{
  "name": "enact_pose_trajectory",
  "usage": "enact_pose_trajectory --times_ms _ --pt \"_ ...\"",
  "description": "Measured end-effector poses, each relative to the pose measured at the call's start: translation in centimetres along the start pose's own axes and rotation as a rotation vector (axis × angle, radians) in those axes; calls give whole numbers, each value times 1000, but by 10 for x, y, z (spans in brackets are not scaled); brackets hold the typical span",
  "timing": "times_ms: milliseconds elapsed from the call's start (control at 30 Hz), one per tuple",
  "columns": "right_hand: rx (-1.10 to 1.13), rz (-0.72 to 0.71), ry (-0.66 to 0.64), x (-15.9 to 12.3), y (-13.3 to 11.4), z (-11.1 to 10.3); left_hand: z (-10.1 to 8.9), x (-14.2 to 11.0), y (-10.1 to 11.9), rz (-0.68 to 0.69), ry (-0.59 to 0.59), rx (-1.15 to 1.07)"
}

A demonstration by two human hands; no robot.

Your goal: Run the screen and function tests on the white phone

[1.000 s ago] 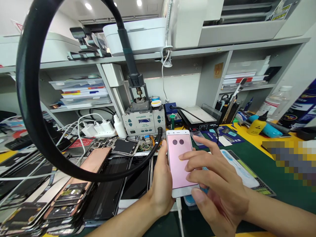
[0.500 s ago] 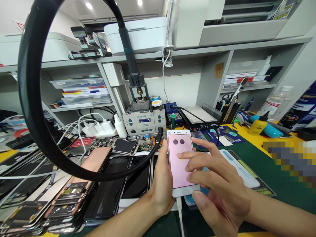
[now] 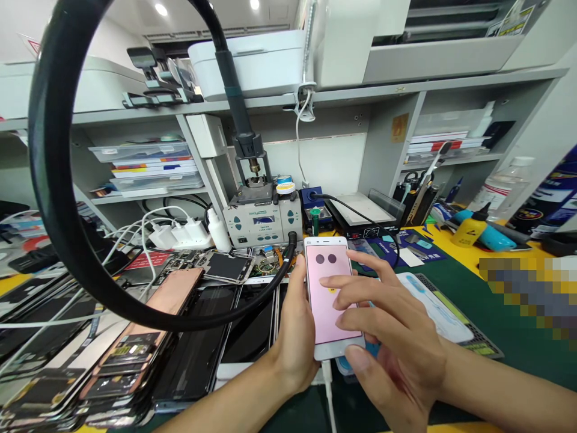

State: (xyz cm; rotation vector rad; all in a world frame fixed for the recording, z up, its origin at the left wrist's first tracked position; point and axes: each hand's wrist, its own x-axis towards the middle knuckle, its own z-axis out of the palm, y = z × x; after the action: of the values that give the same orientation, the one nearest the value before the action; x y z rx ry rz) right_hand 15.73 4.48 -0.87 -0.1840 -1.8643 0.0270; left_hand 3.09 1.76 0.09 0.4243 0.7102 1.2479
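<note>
A white smartphone [image 3: 325, 273] with a lit pink screen showing two dark dots stands tilted up at the centre of the bench. My left hand [image 3: 295, 337] grips its left edge and lower back. My right hand [image 3: 387, 337] hovers over the screen with fingers spread, the index fingertip touching the pink display near its middle. A white cable [image 3: 328, 391] hangs from the phone's bottom end.
Stacks of phone screens and back panels [image 3: 135, 355] fill the left. A thick black hose [image 3: 49, 180] loops overhead to a rework station [image 3: 264, 222]. A hot plate [image 3: 360, 213], yellow bottle [image 3: 469, 228] and green mat [image 3: 505, 313] lie right. Shelves stand behind.
My right index finger has slid slightly left and up across the pink screen. The left hand and the phone have stayed in place.
</note>
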Motion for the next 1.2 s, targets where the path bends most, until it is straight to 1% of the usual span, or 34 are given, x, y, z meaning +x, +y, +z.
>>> enact_pose_trajectory --times_ms 133,333,467,533,600,733,933,1100,1200 --pt "-3 22 2 -2 0 2 1 0 1 5 -8 -6" --pt "-15 11 12 1 -1 1 0 -1 0 10 -26 -17" --pt "-39 4 -10 4 -2 -1 0 -1 -1 9 6 -4" --pt "-42 10 5 4 -3 -2 -1 0 -1 10 10 -3" --pt "-45 28 22 5 -3 -3 -1 0 -2 15 -2 -10" --pt "-56 27 0 6 -4 -3 -2 1 -2 28 -16 -17" --pt "-63 51 25 6 -3 -3 0 0 0 -2 -12 -14" --pt "-68 47 23 5 -2 -4 1 1 0 47 -27 -20" --pt "-61 52 27 3 0 -4 1 2 -1 33 -49 -33"
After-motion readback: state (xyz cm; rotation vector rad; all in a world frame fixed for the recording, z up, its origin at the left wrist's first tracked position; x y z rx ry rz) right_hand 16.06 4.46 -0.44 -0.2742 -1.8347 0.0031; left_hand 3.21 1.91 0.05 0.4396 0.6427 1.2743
